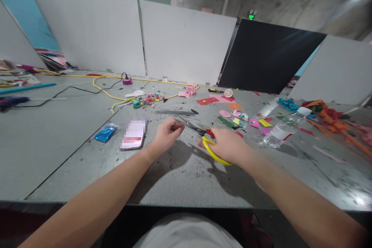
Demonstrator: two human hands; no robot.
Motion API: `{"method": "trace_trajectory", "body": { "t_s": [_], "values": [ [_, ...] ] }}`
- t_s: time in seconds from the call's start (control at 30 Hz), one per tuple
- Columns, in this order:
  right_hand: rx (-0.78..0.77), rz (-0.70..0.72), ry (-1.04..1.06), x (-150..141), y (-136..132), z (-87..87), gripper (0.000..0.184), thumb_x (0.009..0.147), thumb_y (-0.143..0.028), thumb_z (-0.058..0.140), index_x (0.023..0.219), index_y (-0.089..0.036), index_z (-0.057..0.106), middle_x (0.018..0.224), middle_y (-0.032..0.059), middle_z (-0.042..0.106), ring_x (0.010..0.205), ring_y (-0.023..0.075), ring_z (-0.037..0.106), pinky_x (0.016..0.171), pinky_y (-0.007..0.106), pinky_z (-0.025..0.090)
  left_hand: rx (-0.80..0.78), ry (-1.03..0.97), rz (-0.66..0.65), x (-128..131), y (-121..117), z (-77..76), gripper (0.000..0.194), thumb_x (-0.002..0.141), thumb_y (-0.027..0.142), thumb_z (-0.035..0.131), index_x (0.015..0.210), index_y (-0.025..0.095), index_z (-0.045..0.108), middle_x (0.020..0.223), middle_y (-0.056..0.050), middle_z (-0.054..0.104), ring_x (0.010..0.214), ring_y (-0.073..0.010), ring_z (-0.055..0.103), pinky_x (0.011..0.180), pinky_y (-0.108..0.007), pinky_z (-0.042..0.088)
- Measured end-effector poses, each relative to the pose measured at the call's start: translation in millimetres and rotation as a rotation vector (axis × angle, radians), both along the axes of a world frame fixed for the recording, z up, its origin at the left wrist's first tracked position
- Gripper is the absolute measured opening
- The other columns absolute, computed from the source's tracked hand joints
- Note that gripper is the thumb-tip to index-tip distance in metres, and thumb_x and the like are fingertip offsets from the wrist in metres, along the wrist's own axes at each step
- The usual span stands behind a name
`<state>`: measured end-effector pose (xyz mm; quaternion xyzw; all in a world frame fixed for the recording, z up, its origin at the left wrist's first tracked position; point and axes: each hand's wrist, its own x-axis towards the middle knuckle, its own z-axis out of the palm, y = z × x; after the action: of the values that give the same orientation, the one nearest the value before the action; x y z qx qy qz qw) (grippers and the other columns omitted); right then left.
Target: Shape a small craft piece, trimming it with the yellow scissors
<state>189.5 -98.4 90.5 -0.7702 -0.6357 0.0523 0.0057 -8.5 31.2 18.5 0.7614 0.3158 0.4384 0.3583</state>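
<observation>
My right hand (229, 145) grips a pair of scissors (215, 153) with yellow and red handles. The blades point left, toward my left hand (167, 135). Those left fingers are pinched together near the blade tips; whatever lies between them is too small or hidden to make out. Just beyond both hands, a clear plastic piece with a dark end (177, 112) lies on the grey table (186, 182). A phone (134, 135) with a lit, blurred screen rests left of my left hand, and a small blue packet (105, 133) lies beside it.
To the right lie a clear plastic bottle (277, 135) and orange crepe scraps (328, 110). Red paper (207, 101), a box cutter (216, 90) and a yellow cable (151, 81) lie toward the back. A glue gun (13, 102) sits far left. White panels (186, 42) stand behind.
</observation>
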Motion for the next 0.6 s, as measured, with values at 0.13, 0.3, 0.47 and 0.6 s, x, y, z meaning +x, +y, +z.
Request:
{"method": "trace_trajectory", "body": {
  "t_s": [0.13,0.3,0.47,0.6],
  "values": [
    [0.021,0.003,-0.031,-6.5,3.1,-0.8,0.063,0.092,-0.078,0.047,0.105,-0.019,0.064,0.101,0.0155,0.076,0.093,0.0334,0.073,0.068,0.035,0.047,0.047,-0.009,-0.050,1.6,-3.0,2.1,0.015,0.086,0.030,0.061,0.077,0.018,0.061,0.071,0.000,0.061,0.068,-0.0136,0.053,0.064,-0.026,0.042],
    [-0.053,0.018,-0.108,-15.2,6.0,4.8,0.042,0.099,-0.053,0.050,0.109,-0.015,0.066,0.102,0.0200,0.075,0.094,0.0333,0.074,0.074,0.036,0.050,0.059,-0.017,-0.046,2.5,-3.9,2.8,0.015,0.086,0.029,0.061,0.075,0.018,0.060,0.070,0.000,0.060,0.068,-0.0137,0.053,0.064,-0.026,0.042],
    [-0.087,0.041,-0.166,-22.4,9.9,10.8,0.027,0.095,-0.035,0.056,0.107,-0.014,0.067,0.103,0.0210,0.074,0.088,0.0304,0.074,0.073,0.035,0.051,0.067,0.006,0.003,2.6,-0.9,-0.7,0.013,0.085,0.026,0.061,0.074,0.019,0.062,0.069,-0.001,0.061,0.069,-0.0150,0.054,0.063,-0.026,0.042],
    [-0.028,0.032,-0.181,-26.0,12.0,11.1,0.034,0.094,-0.043,0.055,0.107,-0.014,0.069,0.102,0.0208,0.074,0.090,0.0316,0.074,0.075,0.036,0.052,0.035,-0.001,0.031,2.3,1.5,-3.6,0.014,0.085,0.028,0.061,0.076,0.018,0.064,0.071,-0.002,0.063,0.069,-0.0155,0.055,0.063,-0.027,0.042]
  ]
}}
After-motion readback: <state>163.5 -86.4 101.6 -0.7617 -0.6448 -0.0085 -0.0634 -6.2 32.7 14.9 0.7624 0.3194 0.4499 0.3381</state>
